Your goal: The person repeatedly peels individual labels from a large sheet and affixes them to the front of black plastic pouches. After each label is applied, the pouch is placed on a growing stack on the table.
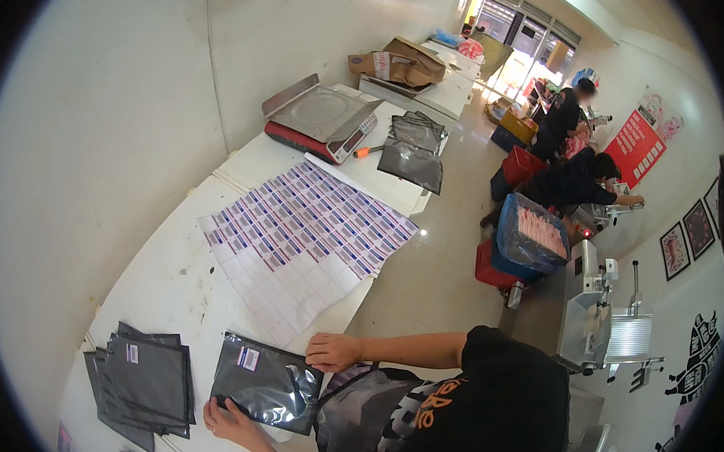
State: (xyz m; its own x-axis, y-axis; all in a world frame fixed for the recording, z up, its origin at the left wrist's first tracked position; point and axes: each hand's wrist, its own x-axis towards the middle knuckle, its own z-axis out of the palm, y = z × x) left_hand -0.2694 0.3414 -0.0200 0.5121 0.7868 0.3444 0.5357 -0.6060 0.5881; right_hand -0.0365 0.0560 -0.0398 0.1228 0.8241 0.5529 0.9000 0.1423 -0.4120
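A glossy black plastic bag (pixel 276 383) lies flat at the table's near edge, with a small white, blue and red label (pixel 248 359) near its far-left corner. My right hand (pixel 333 352) is closed on the bag's upper right corner, fingers curled. At the lower left corner my left hand (pixel 232 423) pinches the edge between thumb and fingers. Beyond the bag spreads a large sheet of label stickers (pixel 313 220); its nearer part is bare backing. To the left, several black bags (pixel 147 381) lie in an uneven stack, the top one labelled.
A red scale with a steel pan (pixel 321 115) stands farther along the white table (pixel 166 267), near an orange-handled tool (pixel 367 152) and more black bags (pixel 411 155). A slicing machine (pixel 596 313) stands at right. Two people work beyond lined crates (pixel 532 235).
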